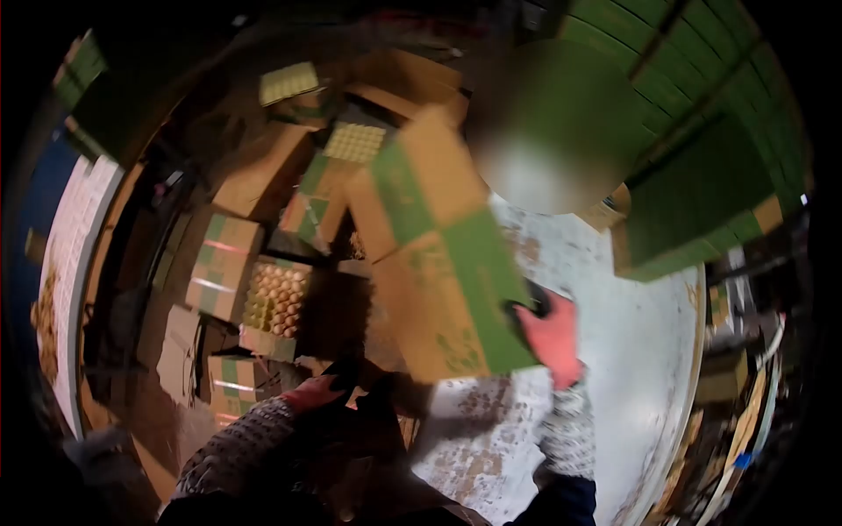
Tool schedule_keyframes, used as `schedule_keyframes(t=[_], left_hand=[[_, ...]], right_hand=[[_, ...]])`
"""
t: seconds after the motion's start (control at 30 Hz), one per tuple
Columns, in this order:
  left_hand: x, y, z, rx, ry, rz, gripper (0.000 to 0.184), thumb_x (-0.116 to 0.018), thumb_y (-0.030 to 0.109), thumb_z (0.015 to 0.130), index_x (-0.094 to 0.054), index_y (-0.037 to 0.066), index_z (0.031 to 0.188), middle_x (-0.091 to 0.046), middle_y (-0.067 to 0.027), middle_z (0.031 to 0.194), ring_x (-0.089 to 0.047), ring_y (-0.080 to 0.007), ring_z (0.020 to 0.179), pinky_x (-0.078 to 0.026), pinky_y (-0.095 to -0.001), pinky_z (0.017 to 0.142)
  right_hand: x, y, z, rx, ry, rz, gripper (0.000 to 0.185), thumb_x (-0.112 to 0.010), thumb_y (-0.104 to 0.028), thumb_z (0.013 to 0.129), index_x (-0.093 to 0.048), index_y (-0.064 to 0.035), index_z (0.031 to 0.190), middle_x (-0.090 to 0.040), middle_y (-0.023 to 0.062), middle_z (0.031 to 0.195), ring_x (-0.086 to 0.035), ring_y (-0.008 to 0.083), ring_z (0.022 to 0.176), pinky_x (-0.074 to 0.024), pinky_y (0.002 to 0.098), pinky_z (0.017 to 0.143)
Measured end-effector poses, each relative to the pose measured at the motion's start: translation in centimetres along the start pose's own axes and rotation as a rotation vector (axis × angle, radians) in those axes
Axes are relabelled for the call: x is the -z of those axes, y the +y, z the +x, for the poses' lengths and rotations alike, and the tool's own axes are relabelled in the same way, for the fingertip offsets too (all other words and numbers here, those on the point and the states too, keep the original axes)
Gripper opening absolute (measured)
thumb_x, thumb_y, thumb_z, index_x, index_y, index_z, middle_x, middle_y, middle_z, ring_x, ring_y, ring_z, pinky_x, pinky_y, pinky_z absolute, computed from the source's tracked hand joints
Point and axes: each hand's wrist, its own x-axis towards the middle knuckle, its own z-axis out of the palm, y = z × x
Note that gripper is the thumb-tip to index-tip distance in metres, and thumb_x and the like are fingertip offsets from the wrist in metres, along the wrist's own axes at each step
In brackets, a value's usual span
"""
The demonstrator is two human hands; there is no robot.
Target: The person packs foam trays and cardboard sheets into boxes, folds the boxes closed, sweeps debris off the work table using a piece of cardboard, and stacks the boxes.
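Observation:
A large brown cardboard box (pixel 430 298) with green printed bands is tilted in the middle of the head view, blurred by motion. My right hand (pixel 553 333), in a pink glove with dark fingertips, grips its right edge. Lower left of the box is my left hand (pixel 320 392), also gloved; its fingers are lost in dark shadow, so I cannot tell whether they touch the box. Beyond that hand, an open carton (pixel 267 342) holds brown eggs (pixel 281 294) on a tray.
More cartons stand at left, including a taped box (pixel 224 267). Egg trays (pixel 355 142) lie on boxes farther back. Stacked green-and-brown boxes (pixel 702 202) rise at right, beside a pale, dirt-marked floor (pixel 631 351). A white-topped surface (pixel 83 228) runs along the far left.

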Motion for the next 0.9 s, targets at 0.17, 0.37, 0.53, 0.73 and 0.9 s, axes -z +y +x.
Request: schedule_keyframes(t=[0.17, 0.37, 0.53, 0.73, 0.9], left_hand=[[0.4, -3.0, 1.4, 0.129, -0.095, -0.03, 0.069, -0.053, 0.051, 0.081, -0.046, -0.002, 0.124, -0.051, -0.022, 0.122, -0.047, -0.0335, 0.116, -0.037, -0.0382, 0.097], [4.5, -1.9, 3.5, 0.048, -0.146, -0.315, 0.068, -0.055, 0.05, 0.081, -0.046, -0.002, 0.124, -0.05, -0.0223, 0.124, -0.046, -0.0328, 0.117, -0.037, -0.0357, 0.097], [4.0, -6.8, 5.6, -0.233, -0.023, -0.861, 0.052, -0.047, 0.033, 0.092, -0.038, -0.001, 0.131, -0.045, -0.0115, 0.131, -0.047, -0.0226, 0.116, -0.035, -0.0293, 0.098], [7.4, -12.4, 6.0, -0.06, 0.238, -1.746, 0.041, -0.059, 0.023, 0.085, -0.048, 0.003, 0.12, -0.06, -0.0088, 0.106, -0.06, -0.0206, 0.083, -0.048, -0.0309, 0.074], [16.1, -11.9, 8.6, -0.005, 0.333, -1.565, 0.03, -0.05, 0.029, 0.09, -0.058, 0.003, 0.103, -0.062, -0.0047, 0.081, -0.057, -0.0139, 0.057, -0.044, -0.0258, 0.05]], right_hand=[[0.6, -0.6, -3.3, -0.014, 0.306, -0.118, 0.034, -0.061, 0.003, 0.075, -0.057, 0.0077, 0.108, -0.064, 0.013, 0.093, -0.061, 0.0188, 0.086, -0.0483, 0.0304, 0.078], [-10.2, -4.3, -2.6, 0.081, 0.203, -0.616, 0.039, -0.069, -0.009, 0.069, -0.06, -0.0001, 0.105, -0.064, 0.0175, 0.092, -0.062, 0.0324, 0.082, -0.0479, 0.0368, 0.075], [-16.4, -7.5, 2.7, -0.264, 0.238, 0.265, 0.027, -0.065, -0.003, 0.079, -0.059, 0.0095, 0.102, -0.064, 0.0118, 0.095, -0.059, 0.0121, 0.08, -0.0485, 0.0242, 0.071], [-27.2, -4.0, 8.7, -0.277, 0.003, 0.701, 0.022, -0.061, -0.002, 0.082, -0.062, 0.0055, 0.103, -0.064, 0.0044, 0.09, -0.058, 0.0091, 0.078, -0.0467, 0.0207, 0.069], [-28.7, 2.4, 9.8, -0.223, -0.202, 0.486, 0.033, -0.058, -0.001, 0.081, -0.057, -0.0001, 0.114, -0.062, 0.0062, 0.102, -0.06, 0.0131, 0.079, -0.0477, 0.0212, 0.066]])
